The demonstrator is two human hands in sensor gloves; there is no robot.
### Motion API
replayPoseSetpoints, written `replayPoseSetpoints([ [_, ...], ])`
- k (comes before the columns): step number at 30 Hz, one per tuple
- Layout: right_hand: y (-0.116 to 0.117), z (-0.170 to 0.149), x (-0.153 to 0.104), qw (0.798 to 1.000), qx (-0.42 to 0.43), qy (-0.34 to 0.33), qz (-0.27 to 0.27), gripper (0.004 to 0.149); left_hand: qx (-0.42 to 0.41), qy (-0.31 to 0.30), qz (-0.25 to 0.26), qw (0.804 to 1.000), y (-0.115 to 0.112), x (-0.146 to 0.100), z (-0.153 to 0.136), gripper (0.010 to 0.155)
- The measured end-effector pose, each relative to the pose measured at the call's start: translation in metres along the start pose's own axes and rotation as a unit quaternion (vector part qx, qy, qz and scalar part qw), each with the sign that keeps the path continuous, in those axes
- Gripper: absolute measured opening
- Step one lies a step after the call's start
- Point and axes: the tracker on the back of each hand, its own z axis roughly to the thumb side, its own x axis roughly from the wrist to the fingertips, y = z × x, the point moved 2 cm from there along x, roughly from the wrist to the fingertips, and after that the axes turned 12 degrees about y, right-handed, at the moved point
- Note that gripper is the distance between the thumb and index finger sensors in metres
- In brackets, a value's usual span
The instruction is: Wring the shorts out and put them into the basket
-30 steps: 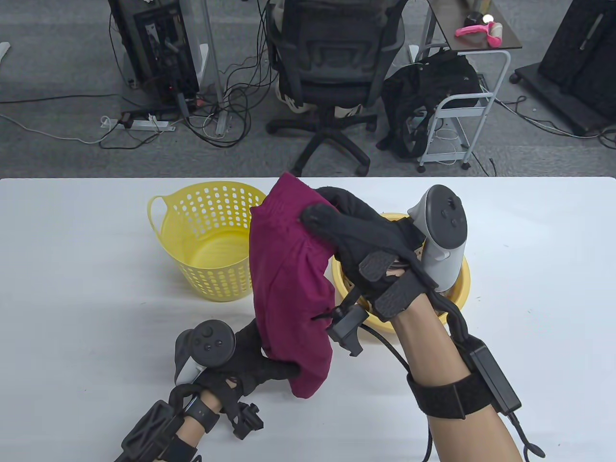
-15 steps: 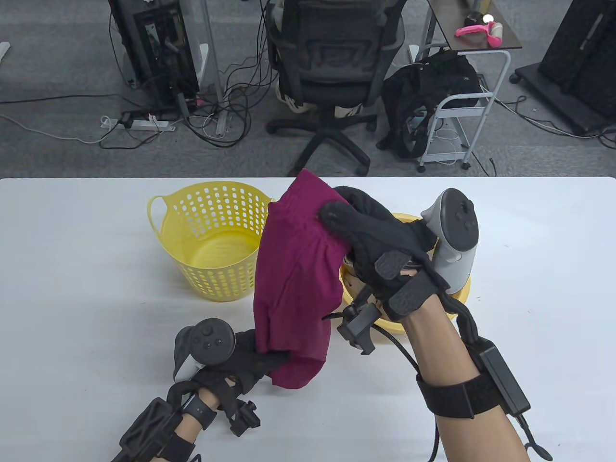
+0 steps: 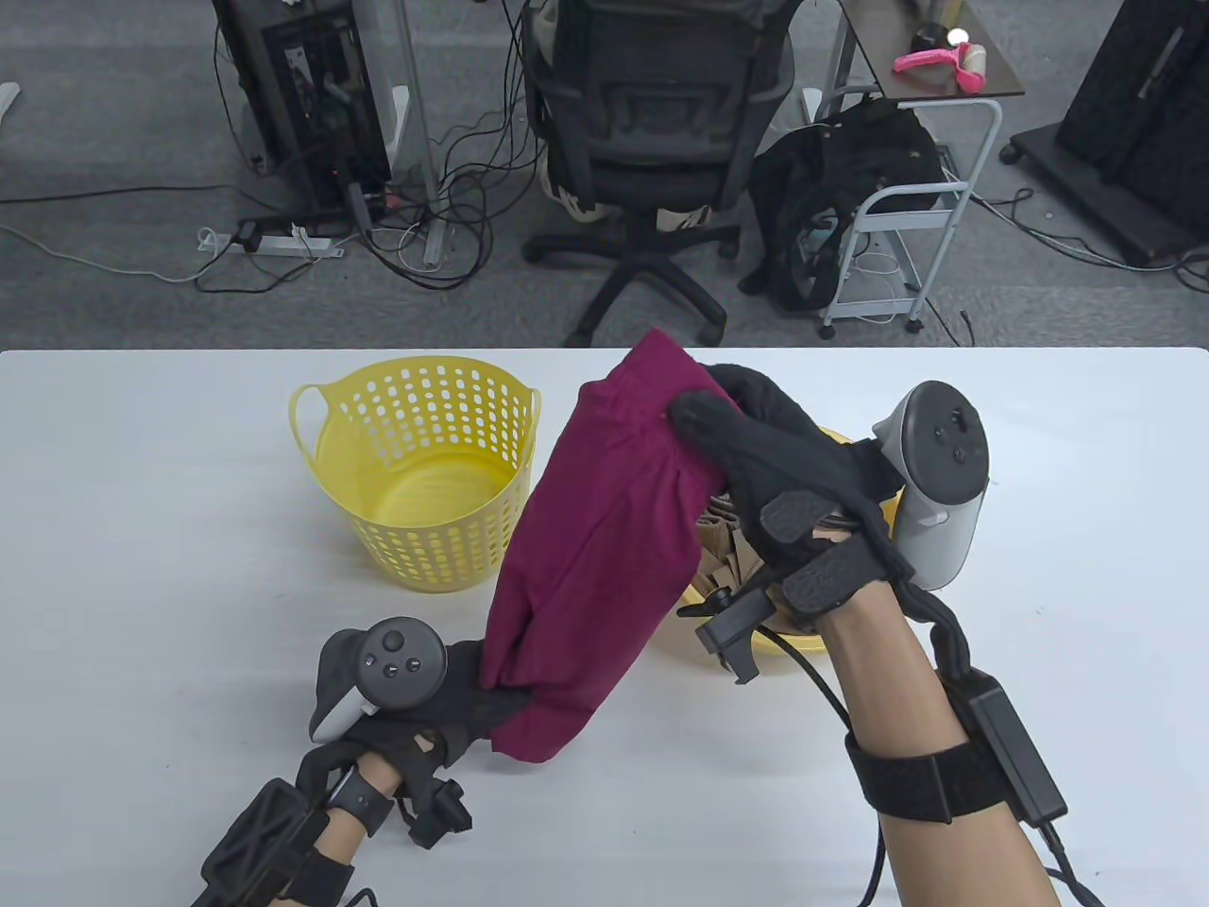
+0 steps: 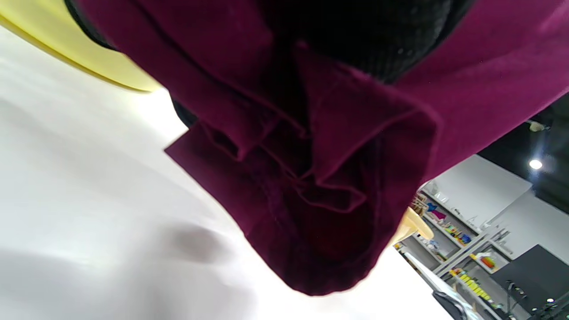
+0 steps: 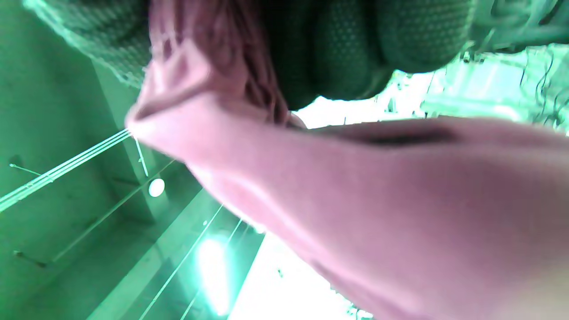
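Two hands share one pair of maroon shorts (image 3: 590,557), held stretched in the air above the white counter (image 3: 151,586). Our right hand (image 3: 784,472) pinches the upper end, thumb and fingers curled into the bunched waistband; our left hand (image 3: 453,699) clutches the lower end near the counter, fingers wrapped round the gathered hem. The cloth slants between them, its top near the far counter edge, its bottom close to us.

We judge the fabric soft and limp, heavier than it looks if wet, and likely to slip through gloved fingers unless we gather a thick bundle at each end. Gripping both ends, as now, suits twisting them in opposite directions.

By count: one pair of shorts, one perforated yellow basket (image 3: 416,472) standing left of the shorts and apart from them, and one yellow basin (image 3: 803,647) under our right hand, mostly hidden. Something tan lies inside the basin; we cannot tell what.
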Motion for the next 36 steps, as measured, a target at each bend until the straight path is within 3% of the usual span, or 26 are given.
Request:
replayPoseSetpoints([
  [8, -0.031, -0.016, -0.006, 0.991, -0.101, 0.019, -0.088, 0.067, 0.085, 0.02, -0.03, 0.996, 0.018, -0.009, -0.005, 0.037],
  [16, -0.044, -0.034, -0.011, 0.967, -0.202, 0.023, -0.151, 0.066, 0.101, 0.027, -0.032, 0.994, 0.043, -0.021, -0.005, 0.04],
  [20, -0.04, -0.047, -0.011, 0.95, -0.26, 0.015, -0.172, 0.066, 0.068, 0.02, -0.012, 0.997, 0.057, -0.027, -0.002, 0.045],
  [29, -0.017, -0.068, -0.008, 0.92, -0.358, -0.006, -0.161, 0.066, 0.003, -0.004, 0.053, 0.999, 0.093, -0.038, 0.019, 0.058],
  [36, 0.007, -0.082, -0.006, 0.913, -0.383, -0.014, -0.138, 0.065, -0.065, -0.033, 0.071, 0.995, 0.1, -0.04, 0.042, 0.058],
])
